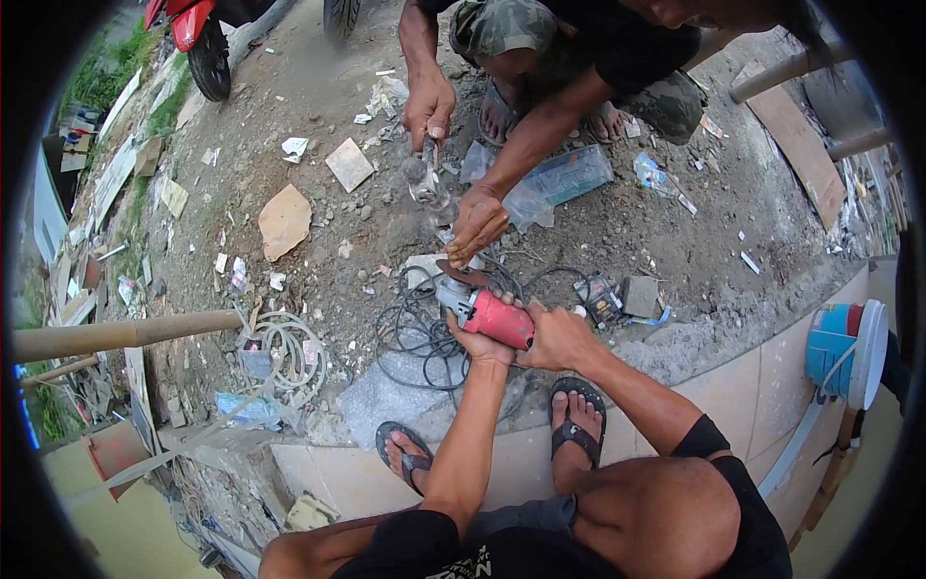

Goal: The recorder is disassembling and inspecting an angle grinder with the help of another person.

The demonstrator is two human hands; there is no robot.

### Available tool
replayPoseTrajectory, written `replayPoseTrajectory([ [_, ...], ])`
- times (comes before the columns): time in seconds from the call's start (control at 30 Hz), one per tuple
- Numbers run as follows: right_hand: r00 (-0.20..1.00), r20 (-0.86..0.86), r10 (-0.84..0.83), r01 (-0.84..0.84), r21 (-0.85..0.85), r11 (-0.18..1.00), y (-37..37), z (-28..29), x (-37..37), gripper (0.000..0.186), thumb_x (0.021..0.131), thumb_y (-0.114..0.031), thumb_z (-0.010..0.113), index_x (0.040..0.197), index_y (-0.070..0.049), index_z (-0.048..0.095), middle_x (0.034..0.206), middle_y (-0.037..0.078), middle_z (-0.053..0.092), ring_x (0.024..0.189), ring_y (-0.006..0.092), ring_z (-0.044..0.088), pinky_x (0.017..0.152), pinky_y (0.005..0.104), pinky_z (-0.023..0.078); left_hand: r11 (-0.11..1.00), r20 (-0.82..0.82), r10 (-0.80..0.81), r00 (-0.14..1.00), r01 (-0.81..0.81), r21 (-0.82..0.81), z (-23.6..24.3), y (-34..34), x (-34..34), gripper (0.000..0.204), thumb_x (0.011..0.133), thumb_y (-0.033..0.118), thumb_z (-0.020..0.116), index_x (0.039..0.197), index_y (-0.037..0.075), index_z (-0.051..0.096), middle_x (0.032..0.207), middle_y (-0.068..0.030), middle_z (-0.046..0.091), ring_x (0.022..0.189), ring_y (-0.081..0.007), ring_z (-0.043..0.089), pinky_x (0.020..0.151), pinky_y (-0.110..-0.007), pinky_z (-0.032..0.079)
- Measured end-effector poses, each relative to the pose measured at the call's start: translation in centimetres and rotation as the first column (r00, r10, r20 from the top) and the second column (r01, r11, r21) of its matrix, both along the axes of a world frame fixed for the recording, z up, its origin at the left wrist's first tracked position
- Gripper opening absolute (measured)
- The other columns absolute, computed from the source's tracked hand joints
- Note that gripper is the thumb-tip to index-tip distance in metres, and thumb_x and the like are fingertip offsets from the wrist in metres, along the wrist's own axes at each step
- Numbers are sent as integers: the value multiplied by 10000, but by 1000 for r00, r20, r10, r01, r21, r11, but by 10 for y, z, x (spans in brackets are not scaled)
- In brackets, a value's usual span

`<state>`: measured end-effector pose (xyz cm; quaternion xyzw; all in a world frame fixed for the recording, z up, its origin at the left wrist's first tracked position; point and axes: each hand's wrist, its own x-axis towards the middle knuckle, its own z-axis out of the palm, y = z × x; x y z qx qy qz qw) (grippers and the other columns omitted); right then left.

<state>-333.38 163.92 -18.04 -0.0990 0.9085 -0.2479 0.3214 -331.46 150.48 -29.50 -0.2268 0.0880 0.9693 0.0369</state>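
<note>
Both my left hand (pixel 479 345) and right hand (pixel 552 338) clench the red-bodied angle grinder (pixel 487 311), steadying it while another person's hand (pixel 476 224) works at its disc.

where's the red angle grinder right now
In the head view, centre: the red angle grinder is held in both hands, left hand and right hand, above the black cable.

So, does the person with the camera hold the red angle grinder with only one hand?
No, both the left hand and the right hand grip the red angle grinder.
</note>
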Motion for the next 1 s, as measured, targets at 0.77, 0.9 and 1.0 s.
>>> replayPoseTrajectory([
  [0.77,998,-30,-47,46,-32,998,3,-2,-1,792,589,-421,782,1191,45,562,862,312,672,820,465,673,777,512,549,997,-52,-70,996,68,-39,10,-4,-10,810,721,791,493,947,15,539,872,-114,560,834,-280,530,832,-405,458],
  [0.9,998,61,-25,28,-38,999,1,-4,8,754,616,-416,756,1182,43,566,914,321,672,870,456,675,810,508,543,1000,14,-16,1000,16,-9,-5,2,-7,804,733,788,479,945,15,540,875,-110,558,831,-278,529,830,-405,458],
  [1.0,997,75,-33,36,-33,999,0,3,13,762,615,-404,763,1189,54,555,916,323,670,873,458,675,819,509,542,996,-71,-88,994,90,18,8,-1,-17,797,747,784,468,946,16,536,879,-118,560,820,-284,527,825,-410,458],
])
